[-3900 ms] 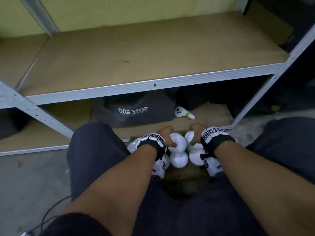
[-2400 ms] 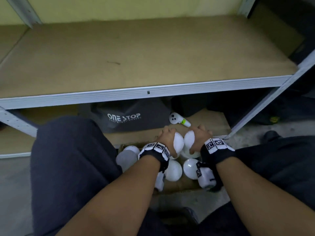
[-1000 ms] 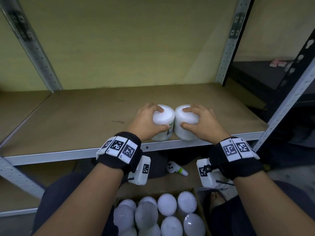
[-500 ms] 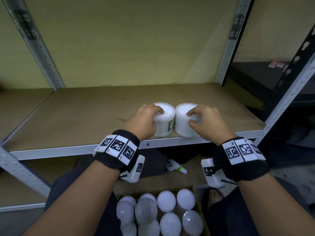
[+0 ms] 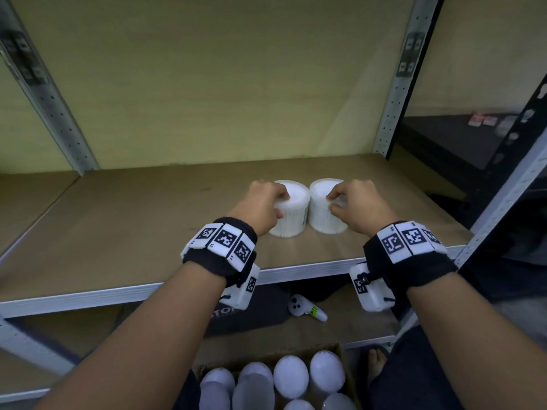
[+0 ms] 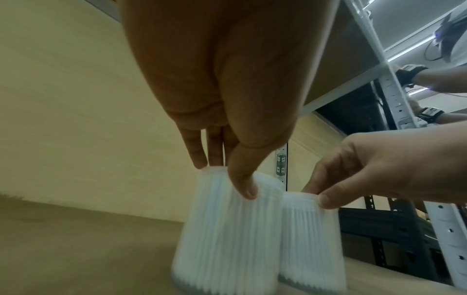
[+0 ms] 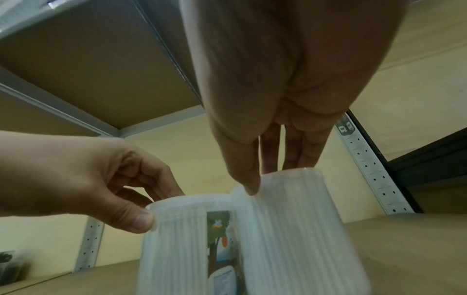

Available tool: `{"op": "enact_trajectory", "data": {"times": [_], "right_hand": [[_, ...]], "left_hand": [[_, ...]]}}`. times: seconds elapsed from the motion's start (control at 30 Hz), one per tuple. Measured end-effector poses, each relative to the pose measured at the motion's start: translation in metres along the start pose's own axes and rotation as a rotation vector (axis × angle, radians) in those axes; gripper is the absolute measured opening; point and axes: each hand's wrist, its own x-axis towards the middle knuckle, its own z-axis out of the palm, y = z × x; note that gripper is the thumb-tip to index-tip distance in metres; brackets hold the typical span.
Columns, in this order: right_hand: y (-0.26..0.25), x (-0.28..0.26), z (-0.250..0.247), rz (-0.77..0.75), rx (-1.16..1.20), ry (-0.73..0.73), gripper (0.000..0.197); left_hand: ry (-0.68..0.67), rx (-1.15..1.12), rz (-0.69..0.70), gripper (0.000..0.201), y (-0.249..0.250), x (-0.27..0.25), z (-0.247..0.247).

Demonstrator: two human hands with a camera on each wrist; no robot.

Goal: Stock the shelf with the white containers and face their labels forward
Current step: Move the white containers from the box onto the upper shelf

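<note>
On shelf [image 5: 124, 232], container [image 5: 291, 213] under each hand [image 5: 260, 207]

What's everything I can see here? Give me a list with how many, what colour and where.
white containers on the shelf: 2, white, upright side by side near the front of the shelf board, left one, right one; a colourful label shows on the left one's right side
white containers in the box: at least 8 tops visible, white, in the cardboard box on the floor
shelf: 1, brown board with a grey metal frame
controller: 1, white with a green tip, on the lower shelf
dark bag: 1, black with white lettering, lower shelf
left hand: pinches the left container's rim
right hand: pinches the right container's rim
</note>
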Motion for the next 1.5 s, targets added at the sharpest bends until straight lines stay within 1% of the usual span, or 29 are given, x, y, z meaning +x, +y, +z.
{"op": "enact_trajectory", "data": {"times": [0.13,0.3,0.43,0.73,0.93,1.13,1.23,1.33,1.4,1.5], "right_hand": [[0.007,0.034,0.003,0.013,0.006,-0.001,0.025],[0.016,0.083,0.009,-0.019,-0.017,0.013,0.026],[0.025,0.124,0.014,-0.021,-0.010,0.003,0.025],[0.037,0.202,0.020,-0.030,-0.074,-0.004,0.022],[0.044,0.230,0.024,-0.029,-0.080,-0.001,0.021],[0.047,0.244,0.029,-0.016,-0.115,0.012,0.023],[0.047,0.248,0.031,-0.011,-0.112,0.000,0.026],[0.052,0.248,0.027,-0.016,-0.092,-0.011,0.029],[0.053,0.244,0.024,-0.029,-0.130,-0.064,0.036],[0.050,0.234,0.025,-0.018,-0.166,-0.130,0.053]], "left_hand": [[0.008,-0.005,-0.010,0.042,-0.003,0.034,0.003],[0.005,0.035,0.010,0.038,-0.008,0.080,0.004],[-0.010,0.028,-0.029,0.039,-0.012,0.116,0.009],[0.038,0.012,-0.037,0.038,-0.027,0.186,0.021],[0.077,-0.012,-0.075,0.038,-0.035,0.213,0.032],[0.070,0.054,-0.039,0.038,-0.036,0.222,0.038],[0.103,0.052,-0.041,0.038,-0.035,0.224,0.041],[0.051,0.077,-0.027,0.042,-0.033,0.224,0.039],[-0.042,0.093,-0.029,0.052,-0.035,0.224,0.033],[-0.178,0.123,-0.020,0.067,-0.034,0.221,0.023]]}}
